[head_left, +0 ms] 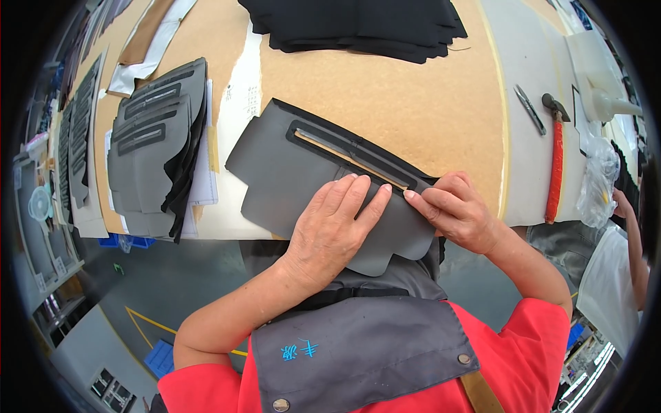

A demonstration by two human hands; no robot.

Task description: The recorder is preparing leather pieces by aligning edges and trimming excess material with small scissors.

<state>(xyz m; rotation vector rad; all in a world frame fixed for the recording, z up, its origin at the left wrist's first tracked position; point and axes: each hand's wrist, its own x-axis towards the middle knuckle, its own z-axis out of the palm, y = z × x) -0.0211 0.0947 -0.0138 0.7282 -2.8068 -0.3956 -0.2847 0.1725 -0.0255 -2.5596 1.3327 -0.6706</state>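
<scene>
A grey cut panel (268, 172) with a black-bordered long slot (351, 158) lies angled over the bench's front edge. My left hand (330, 234) rests flat on it just below the slot, fingers stretched out and slightly apart. My right hand (454, 210) is closed on the panel at the slot's right end, its thumb pressed by the slot and its fingers curled at the panel's edge.
Stacks of grey slotted panels (151, 172) lie left on the bench (413, 103), black pieces (358, 20) at the back. A silver pen-like tool (530, 109), a red-handled hammer (554, 165) and clear plastic (597, 179) lie right. Another person's arm (632, 241) shows far right.
</scene>
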